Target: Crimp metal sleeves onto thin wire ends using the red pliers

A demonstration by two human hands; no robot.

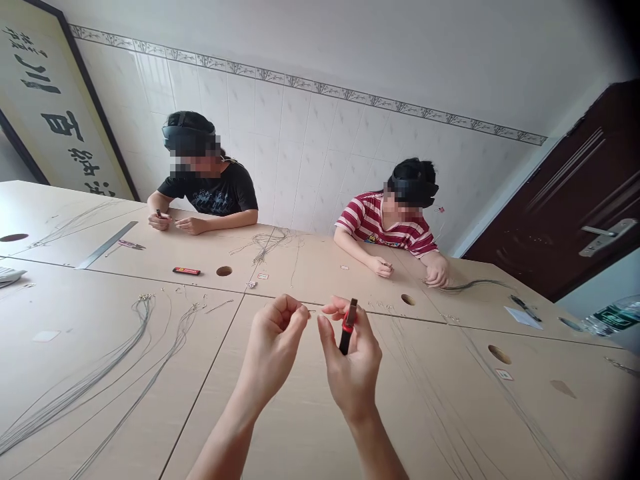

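Forearms (225,433) reach up from the bottom of my view, over the pale table (285,427). From my end of the link, I judge this to be close fingertip work: the left hand (274,340) has thumb and forefinger pinched on a tiny piece (311,311) — too small for me to identify. The right hand (357,373) grips what looks like a black-and-red lighter (345,341), its thumb and forefinger parted near the piece; I can't tell whether they touch it. Any fine adjustment from this pose calls for a steady left pinch and a secure hold on the lighter — with the right fingertips free. Off left lies a bundle of thin strands (145,308); across sit a person in black (220,193) and a person in stripes (363,217).
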